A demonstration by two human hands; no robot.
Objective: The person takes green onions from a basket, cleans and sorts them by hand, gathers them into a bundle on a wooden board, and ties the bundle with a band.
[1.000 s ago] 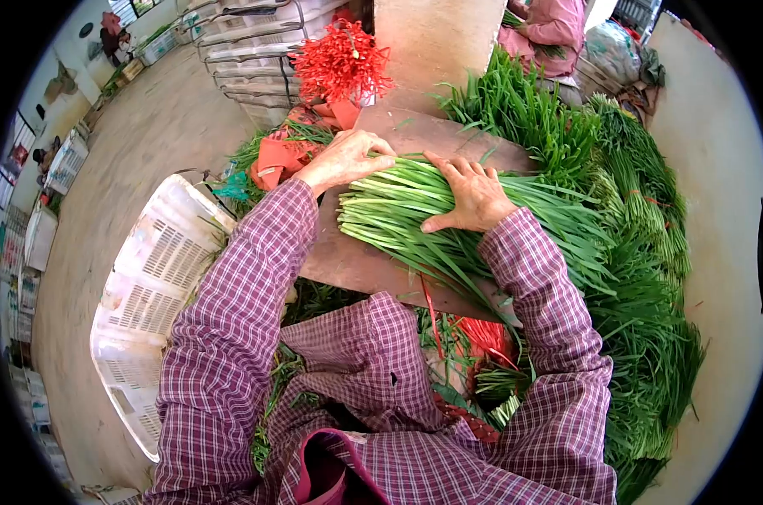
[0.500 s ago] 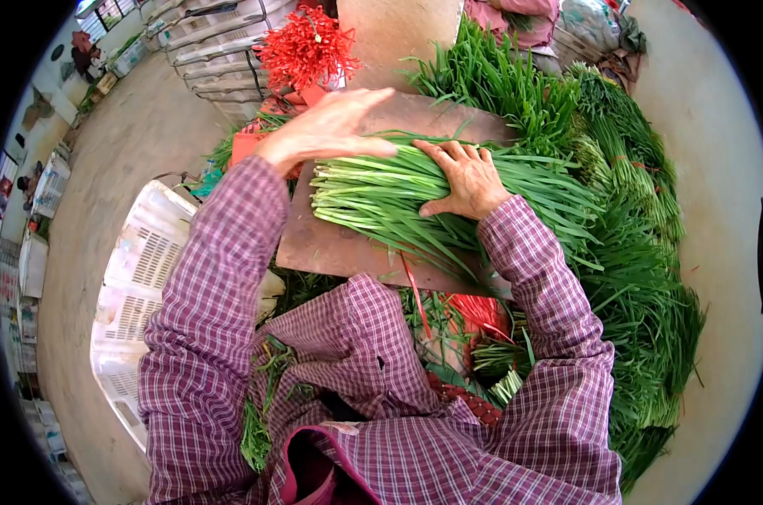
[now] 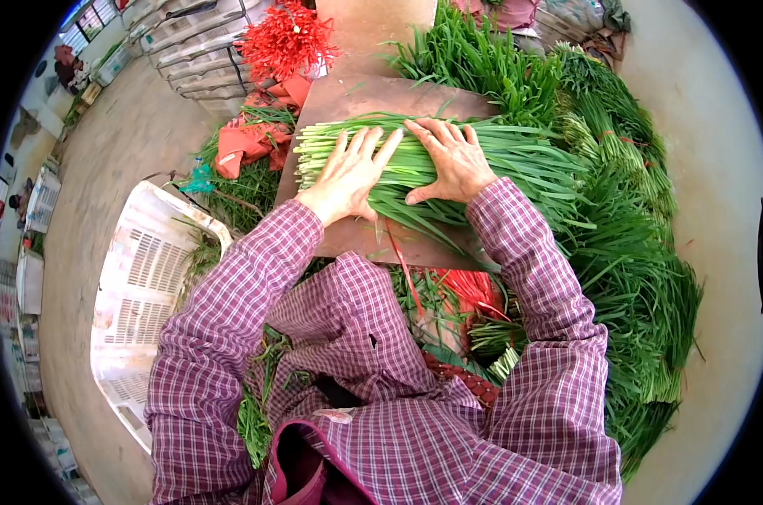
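Observation:
A loose sheaf of garlic chives (image 3: 516, 160) lies across a brown board (image 3: 356, 94), pale stalk ends to the left and green leaves to the right. My left hand (image 3: 349, 178) rests on the stalks with its fingers spread. Just right of it, my right hand (image 3: 456, 162) presses flat on the leaves, fingers apart and thumb pointing left. Neither hand grips anything. A thin red tie (image 3: 405, 269) hangs over the board's near edge, partly under the chives.
Heaped bundles of greens (image 3: 630, 278) fill the right side. A white plastic crate (image 3: 137, 295) stands at the left. Beyond the board is a bunch of red ties (image 3: 287, 40); more red ties (image 3: 472, 290) lie near my knee. Stacked crates (image 3: 200, 50) stand at the back left.
My left hand has come down from above the stalk ends onto the chives, beside my right hand. The right hand stays on the leaves. The view has shifted slightly.

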